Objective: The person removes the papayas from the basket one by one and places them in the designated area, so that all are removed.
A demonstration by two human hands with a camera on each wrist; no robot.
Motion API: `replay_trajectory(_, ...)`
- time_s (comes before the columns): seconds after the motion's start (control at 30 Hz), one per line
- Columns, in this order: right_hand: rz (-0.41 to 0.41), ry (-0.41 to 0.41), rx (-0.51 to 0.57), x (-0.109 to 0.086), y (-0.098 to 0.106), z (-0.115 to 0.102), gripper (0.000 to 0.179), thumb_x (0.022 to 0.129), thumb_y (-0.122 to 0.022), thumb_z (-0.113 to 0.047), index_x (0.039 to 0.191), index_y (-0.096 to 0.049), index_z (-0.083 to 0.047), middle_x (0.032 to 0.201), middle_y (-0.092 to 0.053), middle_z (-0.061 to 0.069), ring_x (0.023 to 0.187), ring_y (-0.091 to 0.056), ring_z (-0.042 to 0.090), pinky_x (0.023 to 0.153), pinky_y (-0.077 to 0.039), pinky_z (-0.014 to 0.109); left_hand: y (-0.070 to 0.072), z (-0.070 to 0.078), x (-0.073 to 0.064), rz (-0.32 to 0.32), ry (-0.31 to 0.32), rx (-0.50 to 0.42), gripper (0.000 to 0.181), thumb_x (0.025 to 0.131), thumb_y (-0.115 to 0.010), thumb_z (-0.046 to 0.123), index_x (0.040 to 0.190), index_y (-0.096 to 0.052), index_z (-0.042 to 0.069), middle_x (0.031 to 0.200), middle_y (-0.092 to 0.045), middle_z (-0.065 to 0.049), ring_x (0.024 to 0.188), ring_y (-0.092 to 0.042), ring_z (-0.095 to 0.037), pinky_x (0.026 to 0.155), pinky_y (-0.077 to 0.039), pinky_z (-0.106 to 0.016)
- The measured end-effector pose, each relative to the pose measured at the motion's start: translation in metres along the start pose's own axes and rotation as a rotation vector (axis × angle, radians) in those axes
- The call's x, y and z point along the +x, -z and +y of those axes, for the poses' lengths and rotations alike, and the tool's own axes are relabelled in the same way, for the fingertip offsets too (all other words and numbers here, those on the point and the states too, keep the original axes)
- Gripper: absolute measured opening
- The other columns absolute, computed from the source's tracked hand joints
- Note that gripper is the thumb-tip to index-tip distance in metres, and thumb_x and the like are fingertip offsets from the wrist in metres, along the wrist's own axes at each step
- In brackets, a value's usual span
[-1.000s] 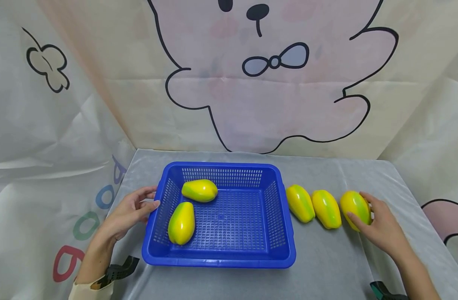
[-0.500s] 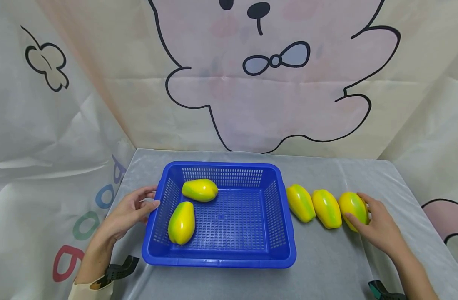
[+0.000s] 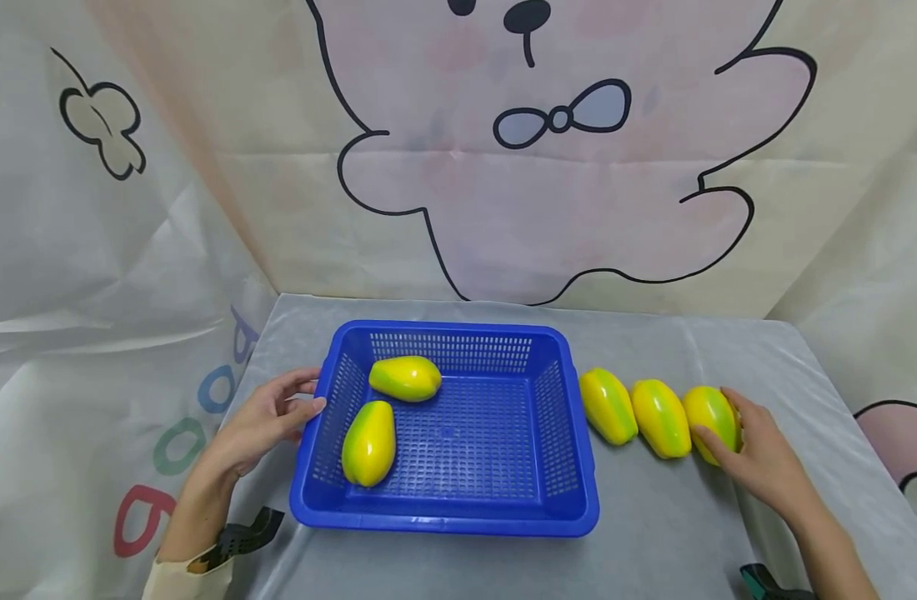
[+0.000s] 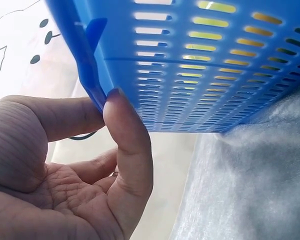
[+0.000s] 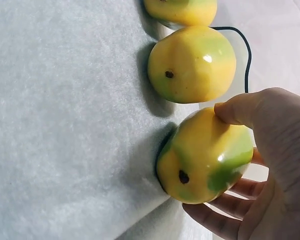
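A blue plastic basket (image 3: 443, 523) with slotted walls holds two yellow-green papayas, one lying across (image 3: 406, 378) near the back and one pointing lengthwise (image 3: 368, 443) at the left. My left hand (image 3: 267, 421) pinches the basket's left rim between thumb and fingers; the left wrist view shows the thumb right at the rim (image 4: 92, 75). To the right of the basket, three more papayas sit in a row on the cloth. My right hand (image 3: 762, 454) grips the rightmost papaya (image 3: 709, 421), thumb on one side and fingers round the other. This papaya rests close beside the middle one (image 3: 661, 418).
The third papaya of the row (image 3: 608, 406) lies right by the basket's right wall. Grey cloth (image 3: 653, 517) covers the table, with a fold near its right side. Printed curtains (image 3: 458, 233) stand behind and at both sides.
My right hand has slid the rightmost papaya slightly left, narrowing the gap to its neighbour. The left hand keeps its hold on the basket. The head view has shifted a little.
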State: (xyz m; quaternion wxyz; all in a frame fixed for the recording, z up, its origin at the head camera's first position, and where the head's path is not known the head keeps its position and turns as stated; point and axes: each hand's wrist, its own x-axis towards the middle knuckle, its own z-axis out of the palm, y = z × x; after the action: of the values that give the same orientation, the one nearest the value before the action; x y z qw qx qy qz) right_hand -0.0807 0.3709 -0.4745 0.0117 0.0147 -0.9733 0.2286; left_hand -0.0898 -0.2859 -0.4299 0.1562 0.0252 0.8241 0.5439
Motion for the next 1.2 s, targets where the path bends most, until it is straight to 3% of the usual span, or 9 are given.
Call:
replay_trajectory(0.47,-0.062,-0.043,0.088,-0.006,0.007,0.001,0.069,0.107,-0.043,-0.037,0.159,-0.017,0.002,0.144,-0.036,0.044,0.117,-0.047,0.059,0.081,-0.047,0.072,0.000,-0.001,-0.003,0.007,0.005,0.002,0.067,0.099,-0.064,0.031,0.153,-0.034,0.004,0.138,-0.054,-0.024,0.084,-0.068,-0.018,0.068,-0.061,-0.031)
replay_trajectory(0.6,-0.022,-0.016,0.076,-0.005,0.010,-0.002,0.065,0.107,-0.044,-0.032,0.156,-0.023,0.005,0.144,-0.038,0.041,0.119,-0.046,0.055,0.076,-0.056,0.047,0.000,-0.002,-0.004,0.014,0.007,0.005,0.067,0.099,-0.064,0.031,0.153,-0.034,0.004,0.137,-0.054,-0.024,0.083,-0.067,-0.018,0.067,-0.061,-0.031)
replay_trajectory(0.63,-0.006,-0.008,0.071,-0.004,0.011,-0.002,0.065,0.107,-0.046,-0.032,0.155,-0.025,0.005,0.143,-0.040,0.040,0.119,-0.046,0.053,0.075,-0.056,0.035,0.000,-0.002,-0.004,0.015,0.007,0.005,0.067,0.099,-0.064,0.031,0.153,-0.034,0.004,0.137,-0.054,-0.024,0.082,-0.067,-0.018,0.067,-0.061,-0.031)
replay_trajectory(0.7,0.031,0.014,0.066,-0.003,0.012,-0.003,0.064,0.105,-0.051,-0.031,0.153,-0.031,0.006,0.141,-0.042,0.039,0.119,-0.046,0.051,0.070,-0.047,0.016,0.000,-0.002,-0.005,0.016,0.007,0.004,0.068,0.099,-0.064,0.031,0.153,-0.034,0.004,0.137,-0.054,-0.024,0.082,-0.067,-0.018,0.067,-0.061,-0.031)
replay_trajectory(0.77,0.069,0.033,0.062,-0.003,0.012,-0.004,0.063,0.103,-0.056,-0.029,0.151,-0.036,0.005,0.138,-0.044,0.039,0.118,-0.045,0.049,0.072,-0.043,0.015,0.000,-0.002,-0.005,0.014,0.006,0.002,0.067,0.099,-0.064,0.031,0.153,-0.034,0.004,0.137,-0.054,-0.024,0.083,-0.067,-0.018,0.067,-0.061,-0.031)
replay_trajectory(0.83,0.102,0.043,0.056,-0.003,0.013,-0.007,0.062,0.101,-0.060,-0.028,0.149,-0.040,0.005,0.137,-0.045,0.038,0.117,-0.045,0.049,0.078,-0.039,0.019,0.000,-0.002,-0.004,0.012,0.005,0.004,0.067,0.099,-0.064,0.031,0.153,-0.034,0.004,0.137,-0.054,-0.024,0.084,-0.068,-0.018,0.068,-0.061,-0.031)
replay_trajectory(0.93,0.124,0.049,0.064,-0.004,0.015,-0.015,0.061,0.100,-0.062,-0.028,0.149,-0.042,0.003,0.137,-0.045,0.037,0.120,-0.043,0.051,0.087,-0.046,0.050,0.000,-0.001,-0.004,0.011,0.006,0.009,0.067,0.099,-0.064,0.031,0.153,-0.034,0.004,0.137,-0.053,-0.024,0.084,-0.068,-0.018,0.068,-0.061,-0.031)
replay_trajectory(1.0,0.130,0.050,0.074,-0.004,0.018,-0.022,0.060,0.100,-0.061,-0.028,0.149,-0.041,0.002,0.139,-0.044,0.038,0.122,-0.041,0.053,0.087,-0.039,0.071,0.000,0.000,-0.004,0.012,0.011,0.012,0.067,0.099,-0.064,0.031,0.153,-0.034,0.004,0.137,-0.053,-0.024,0.084,-0.067,-0.018,0.068,-0.061,-0.030)
replay_trajectory(1.2,0.183,0.061,0.107,-0.005,0.028,-0.048,0.057,0.098,-0.064,-0.025,0.146,-0.046,0.001,0.141,-0.044,0.037,0.126,-0.039,0.054,0.095,-0.032,0.080,-0.001,0.001,-0.001,0.008,0.014,0.008,0.067,0.099,-0.063,0.032,0.152,-0.035,0.004,0.137,-0.054,-0.024,0.084,-0.067,-0.019,0.066,-0.061,-0.031)
